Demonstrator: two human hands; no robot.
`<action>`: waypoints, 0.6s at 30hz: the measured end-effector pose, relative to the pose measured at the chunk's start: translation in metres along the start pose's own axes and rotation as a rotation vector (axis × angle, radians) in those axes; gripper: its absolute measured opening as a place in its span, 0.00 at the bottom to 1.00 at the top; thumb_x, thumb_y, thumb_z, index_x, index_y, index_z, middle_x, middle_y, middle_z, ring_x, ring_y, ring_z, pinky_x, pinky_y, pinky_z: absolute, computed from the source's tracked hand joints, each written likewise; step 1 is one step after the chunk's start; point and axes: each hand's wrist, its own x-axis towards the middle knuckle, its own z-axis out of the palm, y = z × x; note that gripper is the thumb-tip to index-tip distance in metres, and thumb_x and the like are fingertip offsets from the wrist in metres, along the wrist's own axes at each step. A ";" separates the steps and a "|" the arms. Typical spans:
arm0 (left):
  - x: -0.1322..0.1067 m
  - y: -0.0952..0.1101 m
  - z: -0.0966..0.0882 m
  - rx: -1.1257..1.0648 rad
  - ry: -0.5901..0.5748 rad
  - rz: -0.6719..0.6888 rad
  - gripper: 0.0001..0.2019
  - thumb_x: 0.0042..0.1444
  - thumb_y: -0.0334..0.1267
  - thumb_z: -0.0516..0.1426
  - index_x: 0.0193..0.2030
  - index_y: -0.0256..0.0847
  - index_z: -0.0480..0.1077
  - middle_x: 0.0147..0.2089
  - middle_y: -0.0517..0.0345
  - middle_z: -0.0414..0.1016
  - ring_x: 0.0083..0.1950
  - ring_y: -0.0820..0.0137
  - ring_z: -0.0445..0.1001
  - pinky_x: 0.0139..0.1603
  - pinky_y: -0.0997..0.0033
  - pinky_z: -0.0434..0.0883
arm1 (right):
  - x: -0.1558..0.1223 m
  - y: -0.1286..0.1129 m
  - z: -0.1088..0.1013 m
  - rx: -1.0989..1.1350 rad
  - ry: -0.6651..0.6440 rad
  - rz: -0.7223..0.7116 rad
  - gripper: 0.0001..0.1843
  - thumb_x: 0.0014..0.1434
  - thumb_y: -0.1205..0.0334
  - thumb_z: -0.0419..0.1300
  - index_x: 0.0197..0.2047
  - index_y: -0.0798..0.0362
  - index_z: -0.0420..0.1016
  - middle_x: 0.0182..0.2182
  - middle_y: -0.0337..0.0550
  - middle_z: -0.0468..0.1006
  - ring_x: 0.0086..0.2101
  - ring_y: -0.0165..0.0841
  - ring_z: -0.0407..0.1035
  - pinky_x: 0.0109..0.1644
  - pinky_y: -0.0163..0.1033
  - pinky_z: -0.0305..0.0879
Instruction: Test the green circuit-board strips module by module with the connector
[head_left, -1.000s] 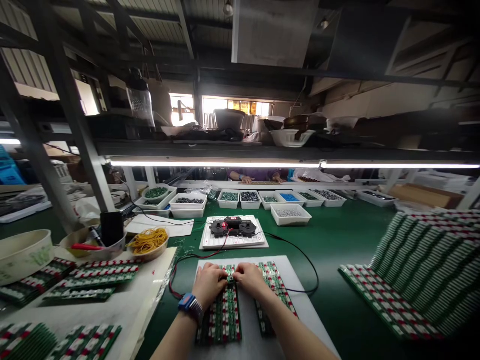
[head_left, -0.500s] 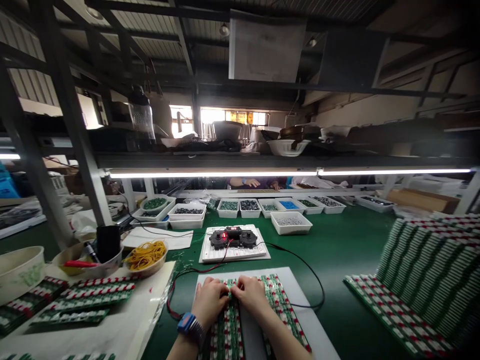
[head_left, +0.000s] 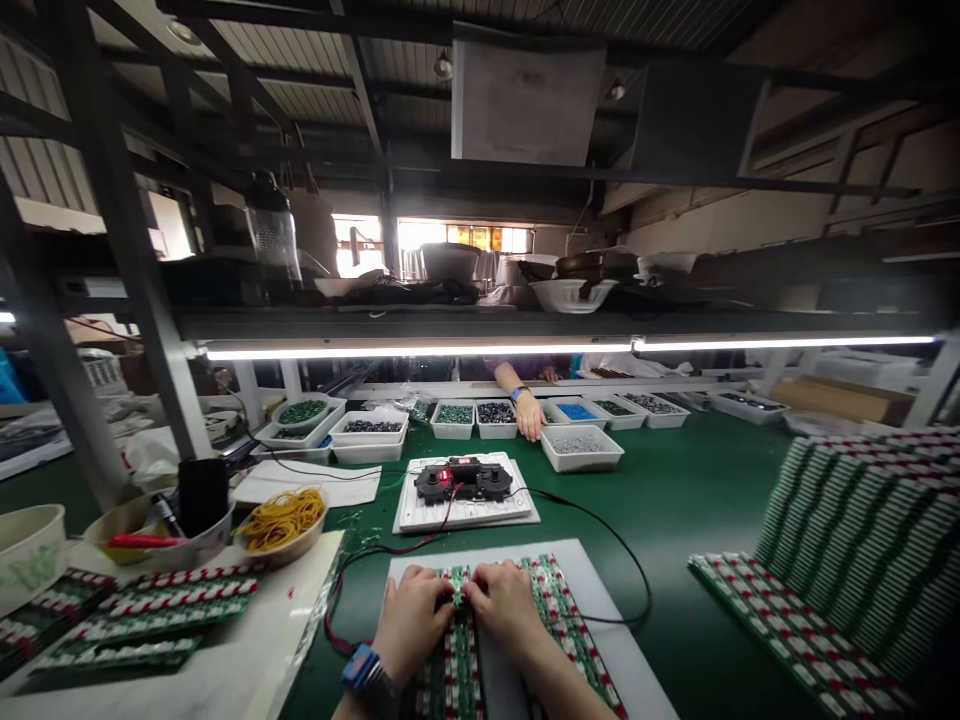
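Observation:
Two green circuit board panels with red and white parts lie side by side on a white board (head_left: 660,690). My left hand (head_left: 416,612), a blue watch (head_left: 364,668) on its wrist, is closed with its fingertips at the far end of the left circuit board panel (head_left: 459,665). From the other side, my right hand (head_left: 504,603) pinches at the same end, its forearm crossing over the right panel (head_left: 559,590). What lies between the fingertips is largely hidden. Beyond my hands, a black device with a lit red display (head_left: 463,478) rests on a white foam block (head_left: 420,515).
Several white trays of small parts line the back, the nearest tray (head_left: 581,455) apart. A co-worker's hand (head_left: 530,415) reaches among them. Stacked panels (head_left: 847,540) stand right. Left are a rubber-band bowl (head_left: 283,522) and loose panels (head_left: 172,590). A cable (head_left: 600,518) loops behind my hands.
A co-worker's hand has come forward from under the shelf to the parts trays. My hands stay at the same end of the left panel, with only slight finger movement. The view shifts slightly.

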 end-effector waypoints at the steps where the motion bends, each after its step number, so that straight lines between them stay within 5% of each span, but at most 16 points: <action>1: -0.001 0.001 -0.001 -0.001 0.002 0.003 0.12 0.56 0.36 0.54 0.44 0.50 0.77 0.48 0.55 0.76 0.59 0.55 0.65 0.63 0.37 0.54 | 0.000 0.000 0.000 0.002 -0.001 0.001 0.13 0.63 0.57 0.56 0.32 0.48 0.80 0.35 0.41 0.83 0.43 0.41 0.69 0.46 0.41 0.51; 18: -0.001 0.003 0.001 0.015 0.029 -0.006 0.11 0.57 0.39 0.56 0.44 0.49 0.77 0.48 0.55 0.77 0.58 0.56 0.65 0.63 0.47 0.54 | 0.004 -0.002 -0.005 0.014 -0.055 0.049 0.11 0.61 0.60 0.58 0.34 0.49 0.81 0.35 0.43 0.83 0.43 0.40 0.71 0.45 0.39 0.54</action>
